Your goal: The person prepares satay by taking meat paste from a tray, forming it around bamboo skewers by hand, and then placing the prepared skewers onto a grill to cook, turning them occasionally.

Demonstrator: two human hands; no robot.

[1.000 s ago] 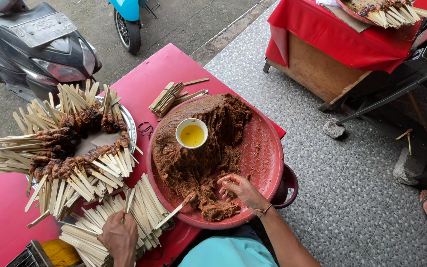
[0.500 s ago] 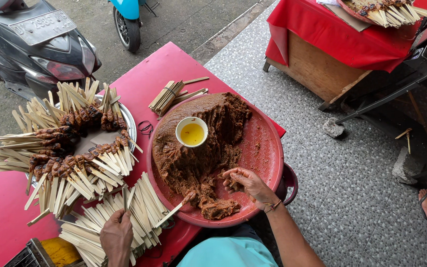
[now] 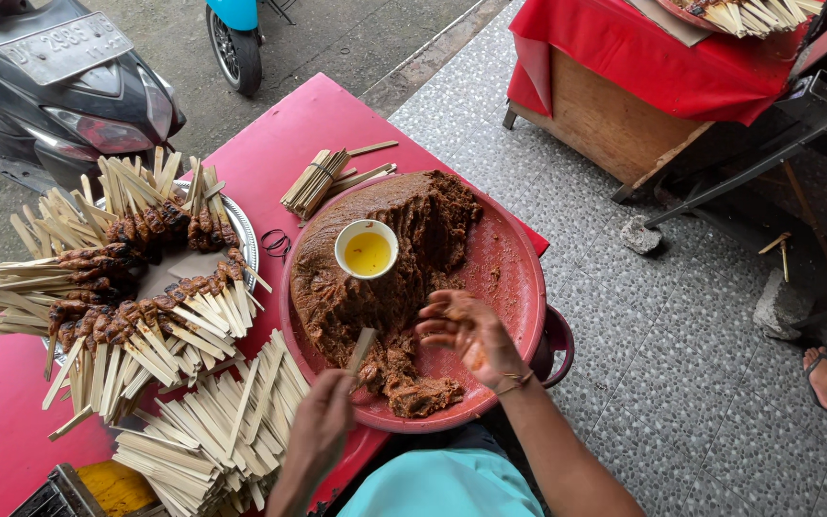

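Holding a flat wooden stick (image 3: 361, 347) upright in the left hand (image 3: 323, 421), fingers clenched round its lower end, upper end leaning over the near rim of the round red tray (image 3: 521, 278). Hovering with the right hand (image 3: 471, 330) just above the tray's near right part, fingers released and spread, palm down, smeared with brown paste, grasping nothing.

Heaped across the left and middle of the tray: the brown meat paste (image 3: 385, 287), with a looser clump at the near rim beside the stick. Set into the heap toward the far side: a small white bowl of yellow oil (image 3: 367, 251).

Placed at the table's left side: a metal platter (image 3: 249, 239) ringed with finished skewers (image 3: 136, 282), meat ends inward. Stacked at the near edge of the red table (image 3: 337, 115), touching the tray's left rim: a pile of bare sticks (image 3: 212, 436). Lying at the far edge behind the tray: a banded bundle of sticks (image 3: 316, 182).

Judged step: stick taken up, paste not yet on it. Called for next, as a judgement: pinching a portion from the near clump with the right hand, pressing it round the stick's upper end, keeping the lower end bare for gripping.
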